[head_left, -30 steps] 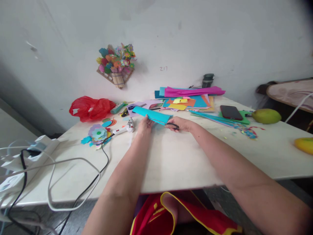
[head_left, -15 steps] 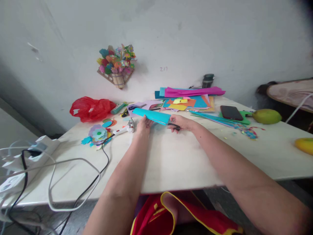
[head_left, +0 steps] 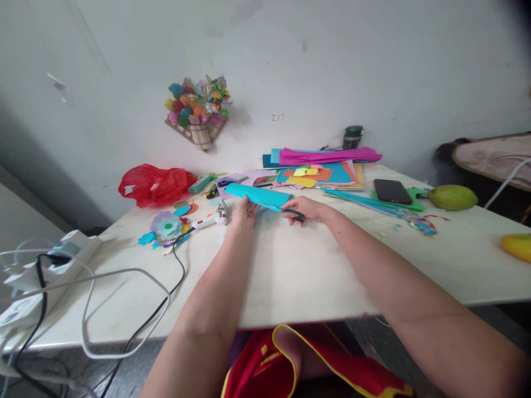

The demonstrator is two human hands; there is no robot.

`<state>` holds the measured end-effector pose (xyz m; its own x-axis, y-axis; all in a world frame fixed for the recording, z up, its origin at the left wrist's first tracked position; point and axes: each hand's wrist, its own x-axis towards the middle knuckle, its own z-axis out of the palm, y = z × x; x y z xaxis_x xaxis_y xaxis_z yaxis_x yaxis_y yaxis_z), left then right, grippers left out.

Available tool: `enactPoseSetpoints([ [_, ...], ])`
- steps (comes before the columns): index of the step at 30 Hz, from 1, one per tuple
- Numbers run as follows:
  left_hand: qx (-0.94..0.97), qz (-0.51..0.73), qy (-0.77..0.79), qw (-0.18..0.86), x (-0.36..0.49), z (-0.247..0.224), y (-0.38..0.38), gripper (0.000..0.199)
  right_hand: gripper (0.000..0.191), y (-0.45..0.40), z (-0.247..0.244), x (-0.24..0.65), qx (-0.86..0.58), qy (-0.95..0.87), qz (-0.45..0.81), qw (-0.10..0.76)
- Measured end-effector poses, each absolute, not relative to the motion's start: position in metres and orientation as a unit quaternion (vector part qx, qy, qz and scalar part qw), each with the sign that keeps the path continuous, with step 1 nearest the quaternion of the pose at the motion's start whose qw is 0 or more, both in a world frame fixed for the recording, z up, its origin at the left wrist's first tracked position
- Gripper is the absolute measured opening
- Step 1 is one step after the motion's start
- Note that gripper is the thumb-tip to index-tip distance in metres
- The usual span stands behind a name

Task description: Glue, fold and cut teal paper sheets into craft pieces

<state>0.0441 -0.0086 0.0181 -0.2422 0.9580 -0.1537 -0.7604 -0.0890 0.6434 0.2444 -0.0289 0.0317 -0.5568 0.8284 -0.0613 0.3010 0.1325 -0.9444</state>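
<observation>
A bright blue sheet of paper point(head_left: 258, 195), folded or curled lengthwise, is held just above the table. My left hand point(head_left: 245, 211) grips its near edge from below, fingers closed on it. At the paper's right end my right hand point(head_left: 306, 210) is closed round a pair of black-handled scissors point(head_left: 293, 214). Their blades point left along the near edge of the paper, mostly hidden by it. A white glue gun point(head_left: 209, 221) lies left of my left hand, beside a pile of paper flowers point(head_left: 167, 226).
Coloured paper sheets point(head_left: 319, 174) are stacked at the back. A phone point(head_left: 392, 191), a mango point(head_left: 452, 197) and blue paper strips point(head_left: 357, 200) lie on the right. A red plastic bag point(head_left: 155, 185) sits back left; a power strip point(head_left: 78, 254) with cables occupies the left edge.
My right hand and the scissors have shifted slightly left along the paper, and more of the paper's right end shows. My left hand stays in place.
</observation>
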Motion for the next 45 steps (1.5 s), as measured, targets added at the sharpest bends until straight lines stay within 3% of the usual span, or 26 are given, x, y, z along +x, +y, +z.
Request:
enactPoseSetpoints([
  [5,0.168,0.72,0.314,0.595,0.0464,0.0191,-0.0113,0.009,0.034,-0.033,0.0356,0.2426,-0.39,-0.728,0.512,0.237],
  [45,0.156,0.707,0.329,0.606,0.046,0.0229,-0.0133,0.015,0.025,-0.0348,0.0367,0.2378,-0.389,-0.709,0.539,0.236],
])
